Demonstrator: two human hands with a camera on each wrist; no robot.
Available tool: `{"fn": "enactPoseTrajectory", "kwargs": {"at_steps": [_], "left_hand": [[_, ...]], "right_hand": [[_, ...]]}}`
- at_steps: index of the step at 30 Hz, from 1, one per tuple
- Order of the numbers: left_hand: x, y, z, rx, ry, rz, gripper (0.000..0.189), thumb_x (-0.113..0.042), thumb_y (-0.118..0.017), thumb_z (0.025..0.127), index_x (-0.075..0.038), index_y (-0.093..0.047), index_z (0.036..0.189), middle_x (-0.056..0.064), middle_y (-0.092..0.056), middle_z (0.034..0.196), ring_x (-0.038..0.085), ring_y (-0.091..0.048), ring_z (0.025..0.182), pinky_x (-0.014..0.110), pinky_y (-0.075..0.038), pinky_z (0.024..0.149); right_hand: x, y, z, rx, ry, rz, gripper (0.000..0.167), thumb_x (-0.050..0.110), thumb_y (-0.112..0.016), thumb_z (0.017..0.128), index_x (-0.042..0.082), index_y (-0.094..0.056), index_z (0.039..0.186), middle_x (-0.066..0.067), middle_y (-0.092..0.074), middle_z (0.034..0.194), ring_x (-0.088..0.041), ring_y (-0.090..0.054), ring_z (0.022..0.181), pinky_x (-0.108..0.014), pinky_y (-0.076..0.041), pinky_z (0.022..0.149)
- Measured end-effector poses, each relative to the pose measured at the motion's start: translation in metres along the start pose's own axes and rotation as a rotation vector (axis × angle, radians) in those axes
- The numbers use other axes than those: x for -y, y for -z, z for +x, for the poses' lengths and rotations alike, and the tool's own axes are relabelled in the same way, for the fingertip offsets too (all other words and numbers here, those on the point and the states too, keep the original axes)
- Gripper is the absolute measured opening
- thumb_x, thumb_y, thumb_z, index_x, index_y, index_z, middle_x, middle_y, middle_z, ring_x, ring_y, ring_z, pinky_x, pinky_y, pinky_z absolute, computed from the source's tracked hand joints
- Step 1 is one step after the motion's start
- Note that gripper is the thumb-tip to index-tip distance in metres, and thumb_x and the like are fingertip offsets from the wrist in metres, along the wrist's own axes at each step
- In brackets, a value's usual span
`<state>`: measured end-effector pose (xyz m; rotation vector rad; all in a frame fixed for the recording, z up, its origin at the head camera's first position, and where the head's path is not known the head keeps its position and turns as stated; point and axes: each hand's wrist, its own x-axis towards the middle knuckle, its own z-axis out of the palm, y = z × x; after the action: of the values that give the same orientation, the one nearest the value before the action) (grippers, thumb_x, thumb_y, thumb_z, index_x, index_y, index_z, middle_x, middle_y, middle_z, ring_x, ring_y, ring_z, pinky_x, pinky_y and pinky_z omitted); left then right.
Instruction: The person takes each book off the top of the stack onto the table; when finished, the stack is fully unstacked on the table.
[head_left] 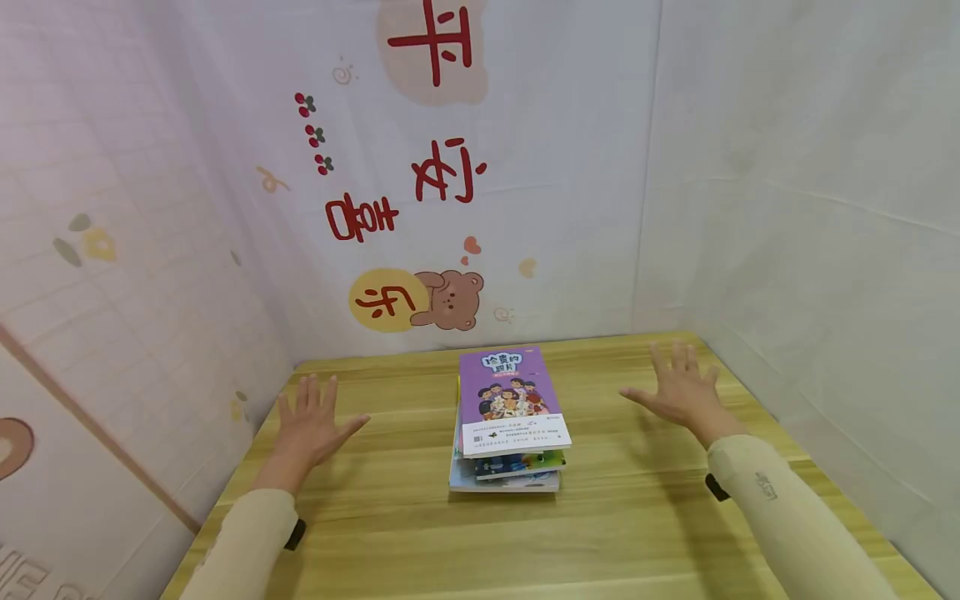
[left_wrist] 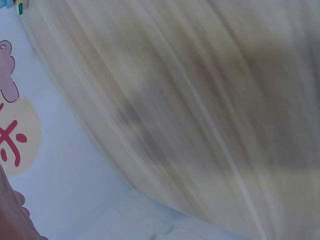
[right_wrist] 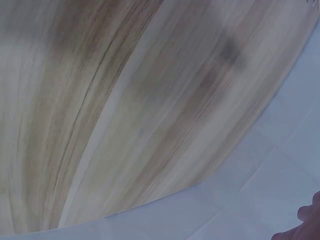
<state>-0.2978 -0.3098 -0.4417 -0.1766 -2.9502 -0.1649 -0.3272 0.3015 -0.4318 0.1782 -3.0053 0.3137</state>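
A small stack of books stands on the wooden table [head_left: 390, 533]. On top lies a purple picture book [head_left: 495, 397] with cartoon children and a white band along its near edge. Beneath it show the edges of a dark blue and green book [head_left: 521, 464] and a pale blue book [head_left: 504, 482]. To the left of the stack my left hand [head_left: 309, 427] is held over the table with its fingers spread. My right hand [head_left: 681, 395] is likewise spread on the other side. Both hands are apart from the books and hold nothing.
A white cloth [head_left: 570, 167] with red characters and a cartoon bear [head_left: 453, 300] hangs behind the table's far edge. More pale cloth walls [head_left: 817, 275] close in both sides. In the left wrist view, the table's wood grain [left_wrist: 175, 110] fills most of the frame.
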Motion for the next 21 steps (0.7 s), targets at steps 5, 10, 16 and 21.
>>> {"fn": "enactPoseTrajectory", "kwargs": {"at_steps": [5, 10, 16, 21], "left_hand": [[-0.011, -0.001, 0.007, 0.007, -0.007, -0.034, 0.105, -0.074, -0.040, 0.093, 0.005, -0.011, 0.156, 0.038, -0.001, 0.157, 0.052, 0.003, 0.145, 0.073, 0.005, 0.107], [-0.023, -0.001, 0.012, 0.007, -0.021, -0.045, 0.107, -0.075, -0.040, 0.092, 0.005, -0.012, 0.156, 0.037, -0.005, 0.157, 0.051, 0.000, 0.145, 0.073, 0.002, 0.107], [-0.035, -0.001, 0.016, -0.006, -0.034, -0.075, 0.107, -0.076, -0.041, 0.091, 0.005, -0.014, 0.156, 0.034, -0.008, 0.158, 0.050, -0.002, 0.145, 0.073, 0.001, 0.108], [-0.049, 0.003, 0.016, -0.007, -0.037, -0.144, 0.104, -0.073, -0.043, 0.093, 0.007, -0.017, 0.155, 0.034, -0.011, 0.157, 0.050, -0.003, 0.145, 0.073, 0.000, 0.108]], "right_hand": [[0.007, -0.004, 0.005, -0.002, 0.007, 0.013, 0.112, 0.081, -0.044, 0.086, 0.003, -0.008, 0.158, -0.041, 0.003, 0.154, -0.059, 0.006, 0.141, -0.084, 0.001, 0.096], [0.016, -0.005, 0.004, -0.005, 0.009, 0.013, 0.112, 0.081, -0.043, 0.086, 0.005, -0.008, 0.159, -0.040, 0.001, 0.155, -0.058, 0.004, 0.141, -0.083, 0.001, 0.098], [0.026, -0.002, 0.005, -0.022, 0.027, 0.047, 0.110, 0.080, -0.044, 0.086, 0.006, -0.010, 0.159, -0.038, 0.000, 0.156, -0.057, 0.004, 0.142, -0.082, 0.001, 0.098], [0.034, -0.002, 0.005, -0.019, 0.042, 0.066, 0.108, 0.080, -0.044, 0.087, 0.006, -0.011, 0.159, -0.038, -0.001, 0.157, -0.056, 0.004, 0.143, -0.082, 0.001, 0.099]]}}
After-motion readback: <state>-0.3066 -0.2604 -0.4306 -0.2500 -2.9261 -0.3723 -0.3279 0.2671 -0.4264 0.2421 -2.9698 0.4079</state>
